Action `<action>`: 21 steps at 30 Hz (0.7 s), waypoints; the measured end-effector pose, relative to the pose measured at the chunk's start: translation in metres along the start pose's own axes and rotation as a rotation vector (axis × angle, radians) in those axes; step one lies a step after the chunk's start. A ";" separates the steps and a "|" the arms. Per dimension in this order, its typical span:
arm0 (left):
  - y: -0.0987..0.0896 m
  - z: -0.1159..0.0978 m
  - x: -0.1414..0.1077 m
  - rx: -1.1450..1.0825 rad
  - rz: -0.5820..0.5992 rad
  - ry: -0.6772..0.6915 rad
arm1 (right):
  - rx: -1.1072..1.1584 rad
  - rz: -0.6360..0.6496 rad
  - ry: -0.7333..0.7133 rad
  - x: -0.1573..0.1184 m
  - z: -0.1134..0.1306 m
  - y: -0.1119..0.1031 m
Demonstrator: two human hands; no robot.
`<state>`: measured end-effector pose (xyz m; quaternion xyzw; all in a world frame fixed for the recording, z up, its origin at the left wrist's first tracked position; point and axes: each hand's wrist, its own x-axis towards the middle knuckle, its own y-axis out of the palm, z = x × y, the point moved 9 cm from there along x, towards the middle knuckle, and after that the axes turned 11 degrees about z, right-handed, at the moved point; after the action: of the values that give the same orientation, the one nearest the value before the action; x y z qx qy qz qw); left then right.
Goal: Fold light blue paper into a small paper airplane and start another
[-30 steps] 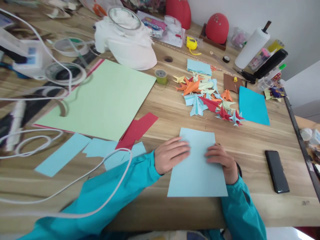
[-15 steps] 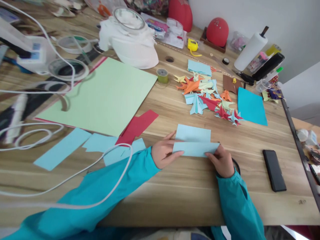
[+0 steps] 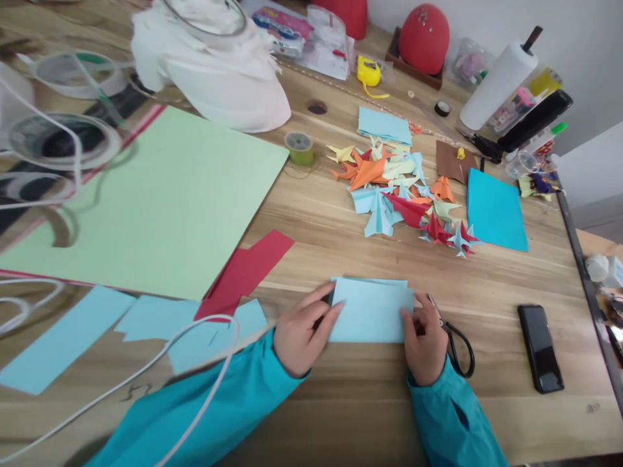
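Note:
A light blue sheet of paper (image 3: 372, 312) lies folded over on itself, its upper layer nearly covering the one beneath. My left hand (image 3: 305, 329) pinches its left edge between thumb and fingers. At the opposite edge, my right hand (image 3: 424, 337) grips the paper the same way. Black-handled scissors (image 3: 461, 350) lie just right of my right hand, partly hidden by it. Left of my left hand are light blue paper scraps (image 3: 160, 318) and a red paper piece (image 3: 250, 272).
Several folded paper shapes (image 3: 384, 185) are heaped beyond the hands. A large pale green sheet (image 3: 160, 201) spreads at left, with a white cable (image 3: 146, 383) looping nearby. A black phone (image 3: 540, 348) rests at right. A thread spool (image 3: 299, 148) and bright blue paper (image 3: 496, 211) stand farther back.
The paper's near flap has been folded up and over the far part, so the two layers now nearly line up. The scissors show more beside my right hand. The view has shifted.

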<state>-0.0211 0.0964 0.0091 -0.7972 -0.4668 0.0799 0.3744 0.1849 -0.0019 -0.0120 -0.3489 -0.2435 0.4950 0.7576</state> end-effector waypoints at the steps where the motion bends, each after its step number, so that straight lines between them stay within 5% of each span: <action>1: 0.000 0.001 0.000 0.014 0.002 -0.002 | 0.035 0.008 0.005 0.000 -0.001 0.000; 5: 0.001 0.001 0.001 0.036 0.016 -0.019 | 0.154 0.083 -0.050 -0.002 0.004 0.000; 14: -0.015 -0.002 -0.001 0.017 -0.049 -0.059 | -0.111 0.121 -0.207 0.000 0.025 -0.001; 17: -0.017 -0.031 -0.010 0.141 -0.056 0.153 | -0.139 0.121 -0.205 0.001 0.026 -0.001; 21: 0.015 -0.058 -0.023 0.303 0.121 0.369 | -0.151 0.127 -0.216 0.001 0.027 -0.001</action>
<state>0.0044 0.0439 0.0346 -0.7596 -0.3243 0.0242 0.5633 0.1669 0.0059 0.0060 -0.3641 -0.3375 0.5571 0.6657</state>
